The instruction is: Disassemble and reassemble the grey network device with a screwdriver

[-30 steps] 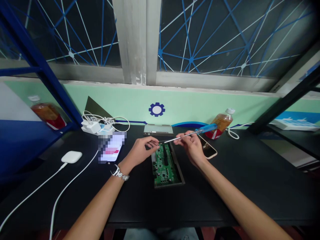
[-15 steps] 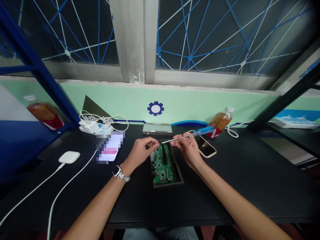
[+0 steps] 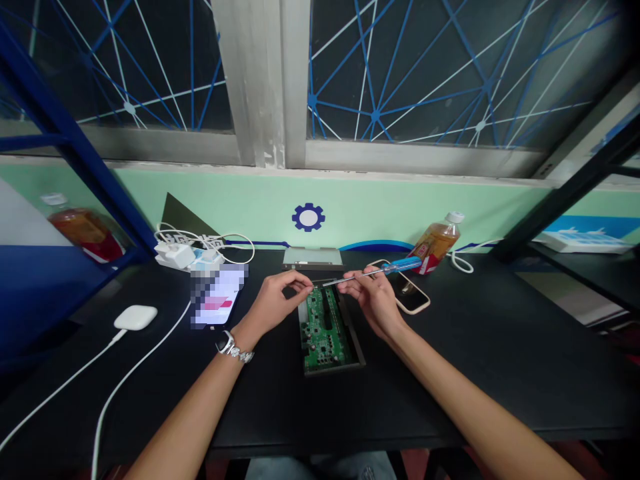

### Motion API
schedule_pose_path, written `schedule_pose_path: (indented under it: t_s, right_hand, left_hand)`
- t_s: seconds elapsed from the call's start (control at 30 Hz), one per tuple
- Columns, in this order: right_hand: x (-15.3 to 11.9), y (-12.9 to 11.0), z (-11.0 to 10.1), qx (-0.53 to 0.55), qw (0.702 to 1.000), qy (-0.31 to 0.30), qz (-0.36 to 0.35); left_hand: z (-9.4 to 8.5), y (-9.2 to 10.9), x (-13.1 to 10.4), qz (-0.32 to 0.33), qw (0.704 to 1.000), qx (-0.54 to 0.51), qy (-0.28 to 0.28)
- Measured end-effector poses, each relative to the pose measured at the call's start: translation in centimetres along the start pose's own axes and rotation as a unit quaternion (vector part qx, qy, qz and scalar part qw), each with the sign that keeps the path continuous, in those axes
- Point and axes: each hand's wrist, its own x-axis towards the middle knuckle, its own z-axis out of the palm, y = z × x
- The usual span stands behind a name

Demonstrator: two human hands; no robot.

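My right hand (image 3: 374, 293) grips a screwdriver (image 3: 403, 265) with a clear blue handle pointing to the right. Its metal shaft slants down to the left, and the tip is over the far end of a green circuit board (image 3: 325, 333). The board lies in a shallow metal casing (image 3: 361, 353) on the black table. At the far left corner of the board, my left hand (image 3: 283, 297) has thumb and forefinger pinched together. Whatever is between those fingertips is too small to make out. A watch (image 3: 227, 343) is on the left wrist.
Behind the board stands a metal panel (image 3: 313, 258). A phone (image 3: 413, 293) and a drink bottle (image 3: 437, 243) are to the right. On the left are a lit phone (image 3: 220, 300), a power strip with chargers (image 3: 185, 257), and a white case (image 3: 136, 317) on a cable.
My left hand has shifted slightly left, its fingertips a little farther from the screwdriver tip. The right hand still holds the screwdriver, now tilted slightly flatter. The whole view has moved a little.
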Motion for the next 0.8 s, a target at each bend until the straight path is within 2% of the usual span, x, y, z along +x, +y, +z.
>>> schedule_pose_path:
  t_s: [0.13, 0.27, 0.4, 0.53, 0.67, 0.73, 0.8]
  right_hand:
    - [-0.2, 0.0, 0.1, 0.005, 1.0, 0.004, 0.01]
    - [0.0, 0.0, 0.0, 0.015, 1.0, 0.006, 0.024]
    - [0.1, 0.0, 0.0, 0.037, 0.997, 0.013, 0.065]
    - [0.1, 0.0, 0.1, 0.056, 0.994, 0.025, 0.089]
    - [0.4, -0.3, -0.2, 0.055, 0.996, 0.05, 0.053]
    - [0.6, -0.5, -0.6, 0.043, 0.997, 0.061, 0.033]
    - [0.8, -0.7, -0.9, 0.026, 0.998, 0.061, 0.019]
  left_hand:
    - [0.2, 0.0, -0.1, 0.0, 1.0, 0.007, -0.016]
    - [0.9, 0.1, -0.2, 0.016, 1.0, 0.009, 0.005]
    - [1.6, 0.9, -0.5, 0.036, 0.999, 0.029, 0.022]
    - [1.8, 1.9, -0.7, 0.057, 0.996, 0.073, 0.007]
    - [-0.1, 1.7, -0.4, 0.058, 0.991, 0.119, 0.007]
    - [-1.7, 0.7, -0.1, 0.05, 0.988, 0.145, -0.001]
    - [-3.5, -0.8, 0.0, 0.027, 0.984, 0.17, -0.039]
